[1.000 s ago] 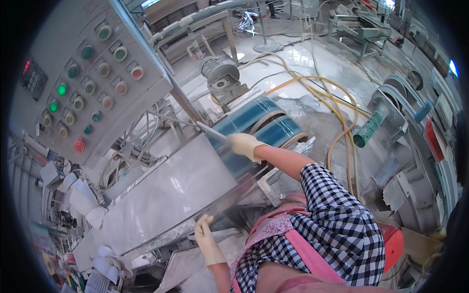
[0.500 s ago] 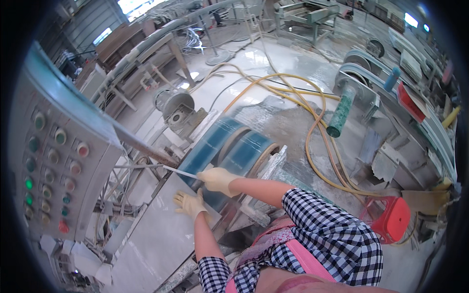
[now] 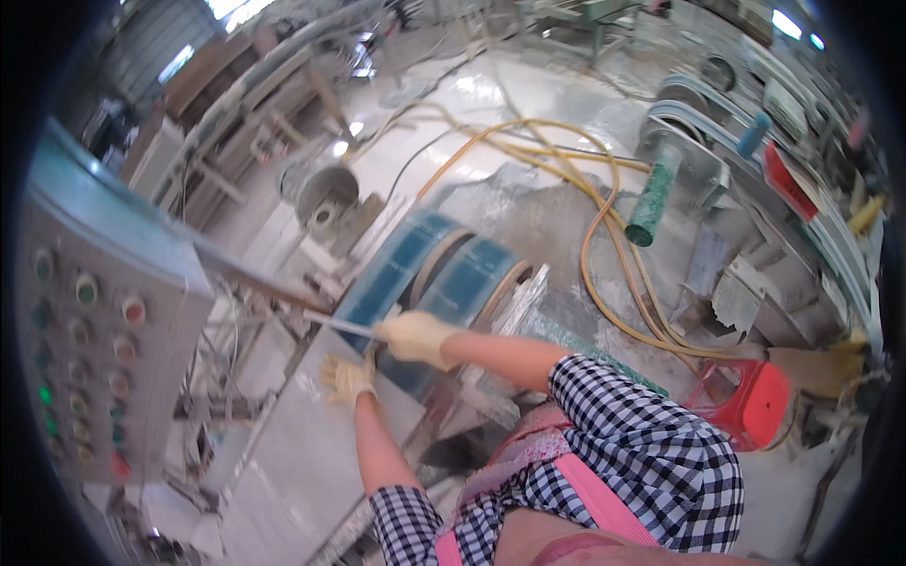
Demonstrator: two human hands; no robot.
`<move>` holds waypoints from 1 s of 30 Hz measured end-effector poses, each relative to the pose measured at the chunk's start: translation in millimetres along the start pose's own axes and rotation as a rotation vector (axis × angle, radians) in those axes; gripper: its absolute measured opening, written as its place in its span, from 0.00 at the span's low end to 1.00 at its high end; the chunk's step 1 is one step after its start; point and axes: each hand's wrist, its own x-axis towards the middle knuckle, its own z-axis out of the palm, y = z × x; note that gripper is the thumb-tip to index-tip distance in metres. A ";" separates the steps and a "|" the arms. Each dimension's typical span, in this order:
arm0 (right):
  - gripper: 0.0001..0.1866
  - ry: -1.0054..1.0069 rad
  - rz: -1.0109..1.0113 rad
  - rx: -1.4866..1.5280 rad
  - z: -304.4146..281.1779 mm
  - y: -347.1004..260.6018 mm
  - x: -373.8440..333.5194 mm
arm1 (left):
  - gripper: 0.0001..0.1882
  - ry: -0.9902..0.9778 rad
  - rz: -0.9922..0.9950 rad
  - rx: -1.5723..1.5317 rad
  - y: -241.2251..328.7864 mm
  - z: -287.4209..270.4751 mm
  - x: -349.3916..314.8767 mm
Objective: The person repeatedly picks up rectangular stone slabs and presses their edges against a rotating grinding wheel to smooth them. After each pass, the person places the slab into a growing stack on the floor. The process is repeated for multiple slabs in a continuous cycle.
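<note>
My left hand (image 3: 347, 379), in a pale rubber glove, lies with fingers spread on a flat grey slab (image 3: 311, 439). Just beyond it, my right hand (image 3: 415, 339), gloved alike, is closed round one end of a thin pale rod (image 3: 342, 326). The rod points left across the slab's far edge, by the lower side of a blue belt roller (image 3: 387, 274). A second blue belt roller (image 3: 472, 288) sits beside the first. Motion blur hides whether the rod touches the slab or a roller.
A control panel (image 3: 104, 349) with several coloured buttons stands close on the left. Behind the rollers is a motor (image 3: 321, 193). Yellow hoses (image 3: 585, 255) loop over the wet floor. To the right are a red stool (image 3: 746, 406) and a green cylinder (image 3: 653, 203).
The view has shifted and turned slightly, so the panel sits lower and farther left. Both hands keep nearly the same places by the slab and rollers, and the right still grips the rod.
</note>
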 end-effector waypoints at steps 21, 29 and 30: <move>0.23 -0.056 -0.201 0.100 -32.9 35.2 -3.6 | 0.25 -0.058 0.117 -0.795 -25.2 -92.0 -90.7; 0.28 0.013 -0.323 0.160 -33.0 36.0 -22.7 | 0.27 -0.144 0.220 -1.438 24.5 -48.5 -119.3; 0.31 -0.019 -0.283 0.047 -32.4 30.9 -28.7 | 0.27 -0.179 0.343 -1.567 22.5 -40.0 -117.1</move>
